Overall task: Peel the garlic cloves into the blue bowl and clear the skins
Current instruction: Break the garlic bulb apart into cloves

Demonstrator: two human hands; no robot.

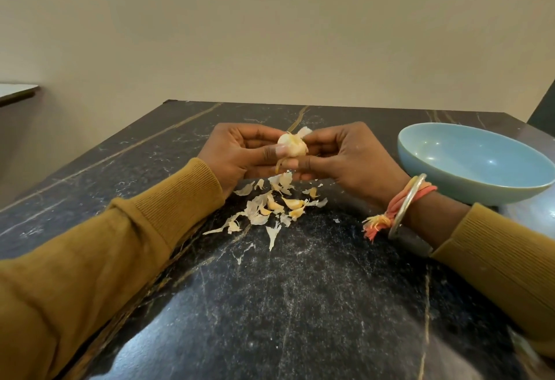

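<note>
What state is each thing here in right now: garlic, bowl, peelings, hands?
Garlic bulb: partly skinned, held above the table between both hands.
Left hand: fingers and thumb grip the bulb.
Right hand: fingers pinch the bulb.
Blue bowl: upright, nothing seen inside.
Skins: scattered loose on the table below the hands.
Loose cloves: lying among the skins, outside the bowl.

Garlic bulb (292, 146) held above a dark marbled surface (300, 304).
The left hand (240, 154) and right hand (345, 157) grip it from either side; papery skins (258, 214) and loose cloves (292, 203) lie beneath, blue bowl (474, 190) at right.
</note>
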